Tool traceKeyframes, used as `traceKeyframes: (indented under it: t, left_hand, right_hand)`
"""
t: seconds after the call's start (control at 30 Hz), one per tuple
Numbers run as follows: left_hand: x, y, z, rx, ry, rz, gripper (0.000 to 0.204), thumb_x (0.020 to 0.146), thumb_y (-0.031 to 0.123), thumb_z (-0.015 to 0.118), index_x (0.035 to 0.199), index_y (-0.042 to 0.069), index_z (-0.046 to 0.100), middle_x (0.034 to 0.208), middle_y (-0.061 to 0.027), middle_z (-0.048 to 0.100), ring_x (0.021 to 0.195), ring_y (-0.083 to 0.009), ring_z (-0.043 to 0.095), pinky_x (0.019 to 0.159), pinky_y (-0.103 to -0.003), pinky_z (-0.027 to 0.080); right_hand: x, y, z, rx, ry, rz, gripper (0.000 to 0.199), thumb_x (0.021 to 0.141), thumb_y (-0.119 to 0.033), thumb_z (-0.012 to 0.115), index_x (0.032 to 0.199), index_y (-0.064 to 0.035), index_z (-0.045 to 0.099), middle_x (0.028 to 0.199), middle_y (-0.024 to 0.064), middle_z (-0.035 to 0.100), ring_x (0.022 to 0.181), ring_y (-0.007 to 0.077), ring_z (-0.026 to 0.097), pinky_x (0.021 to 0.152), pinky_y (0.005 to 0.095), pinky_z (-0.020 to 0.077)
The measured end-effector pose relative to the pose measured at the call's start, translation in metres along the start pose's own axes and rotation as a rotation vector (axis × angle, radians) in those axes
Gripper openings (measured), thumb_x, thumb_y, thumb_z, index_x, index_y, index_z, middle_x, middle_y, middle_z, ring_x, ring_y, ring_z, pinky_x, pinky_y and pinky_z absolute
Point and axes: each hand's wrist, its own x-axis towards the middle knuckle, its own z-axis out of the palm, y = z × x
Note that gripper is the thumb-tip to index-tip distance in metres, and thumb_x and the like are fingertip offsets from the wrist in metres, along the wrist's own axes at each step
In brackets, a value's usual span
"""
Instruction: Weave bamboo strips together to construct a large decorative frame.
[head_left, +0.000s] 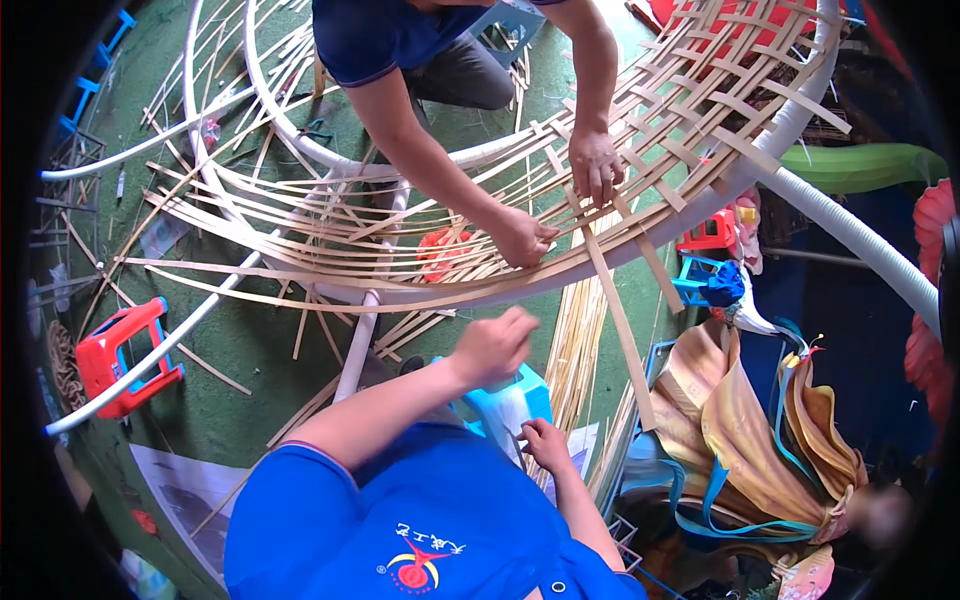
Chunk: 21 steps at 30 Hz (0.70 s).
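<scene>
My left hand [495,345], slightly blurred, is curled closed just on my side of the woven frame's near rim; anything inside its fingers is hidden. Lower and to the right, my right hand [547,445] is closed beside a light-blue plastic stool [540,393]. A small dark thing shows at its fingertips, too small to name. Before me spreads a lattice of flat bamboo strips [690,120], woven on a white tube frame [800,115]. Across from me, a co-worker's two hands, one [523,238] low and one [596,165] higher, work on the strips near the rim.
A bundle of long strips [575,350] lies on the green floor under the rim. Loose strip ends stick out at the left. A red stool [125,355] stands left, behind a white tube [150,365]. Large brown petal-shaped pieces [740,420] with blue ribbons lie at the right.
</scene>
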Motion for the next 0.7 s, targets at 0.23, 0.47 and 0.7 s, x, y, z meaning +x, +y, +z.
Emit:
traceKeyframes:
  t: [0.23,0.47,0.7]
  left_hand:
    - [-0.146,-0.073,-0.052,0.292,-0.458,-0.258,0.014,0.085,0.014,0.059,0.096,0.006,0.060,0.092,-0.0168,0.064,0.076,-0.0386,0.069,0.061,-0.051,0.056]
    - [-0.155,-0.071,-0.060,0.351,-0.536,-0.331,0.015,0.085,0.015,0.060,0.096,0.005,0.060,0.091,-0.0171,0.065,0.079,-0.0390,0.069,0.066,-0.051,0.057]
    - [-0.136,-0.066,-0.025,0.365,-0.449,-0.298,0.011,0.085,0.014,0.062,0.092,0.006,0.059,0.086,-0.0159,0.064,0.079,-0.0377,0.068,0.066,-0.050,0.055]
  right_hand:
    - [-0.009,0.006,0.008,-0.097,0.003,0.024,0.028,0.097,-0.026,0.063,0.108,-0.0011,0.071,0.084,0.0100,0.073,0.066,0.0167,0.068,0.063,0.0324,0.0545]
    - [-0.002,0.031,0.021,0.041,-0.021,0.090,0.028,0.100,-0.024,0.062,0.111,0.0007,0.068,0.084,0.0084,0.073,0.066,0.0165,0.068,0.061,0.0310,0.0542]
    - [0.001,0.059,0.024,0.055,-0.075,0.039,0.029,0.101,-0.023,0.059,0.114,0.0024,0.066,0.096,0.0148,0.075,0.076,0.0211,0.074,0.065,0.0328,0.0596]
